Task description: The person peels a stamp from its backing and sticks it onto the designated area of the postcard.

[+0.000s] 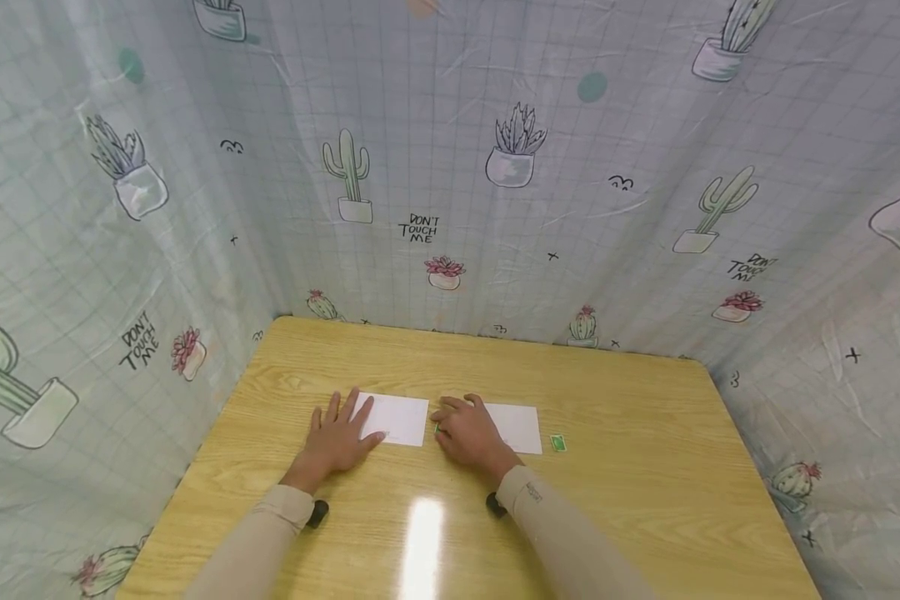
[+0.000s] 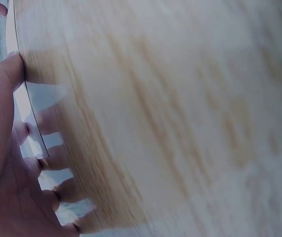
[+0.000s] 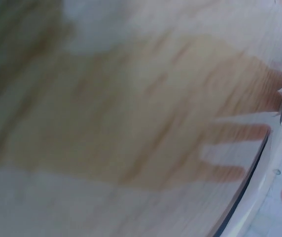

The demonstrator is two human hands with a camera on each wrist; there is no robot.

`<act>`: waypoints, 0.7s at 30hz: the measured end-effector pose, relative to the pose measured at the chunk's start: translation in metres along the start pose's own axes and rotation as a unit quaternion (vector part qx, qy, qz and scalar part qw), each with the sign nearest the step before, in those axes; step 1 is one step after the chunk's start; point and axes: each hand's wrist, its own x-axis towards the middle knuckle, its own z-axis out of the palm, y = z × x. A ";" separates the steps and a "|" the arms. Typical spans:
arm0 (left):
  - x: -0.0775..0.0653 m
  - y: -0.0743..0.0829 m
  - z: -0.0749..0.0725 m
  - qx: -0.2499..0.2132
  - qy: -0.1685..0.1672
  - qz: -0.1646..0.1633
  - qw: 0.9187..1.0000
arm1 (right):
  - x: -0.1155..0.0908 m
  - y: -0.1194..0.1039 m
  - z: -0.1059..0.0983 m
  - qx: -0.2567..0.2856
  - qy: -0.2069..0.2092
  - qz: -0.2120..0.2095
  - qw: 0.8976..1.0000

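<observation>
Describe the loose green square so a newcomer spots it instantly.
On the yellow wood-grain table, find the two white cards lying side by side. Just right of the right card sits a small green square with a pale border. Unlike the green piece the right hand holds, it lies untouched in full view.

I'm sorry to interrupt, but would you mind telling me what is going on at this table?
A person is handling small paper pieces at a wooden table. The left hand rests, fingers spread, on the left white sheet. The right hand pinches a small green piece near the gap between the sheets. The right white sheet is partly hidden by that hand, and a green square lies just right of it.
</observation>
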 end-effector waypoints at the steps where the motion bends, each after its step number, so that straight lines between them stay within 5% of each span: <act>1: 0.000 0.000 0.000 -0.001 0.000 0.000 1.000 | 0.000 0.000 0.000 0.003 0.000 0.000 1.000; 21: 0.000 0.001 -0.002 -0.001 -0.011 0.000 1.000 | 0.006 -0.003 -0.001 -0.002 0.001 0.003 1.000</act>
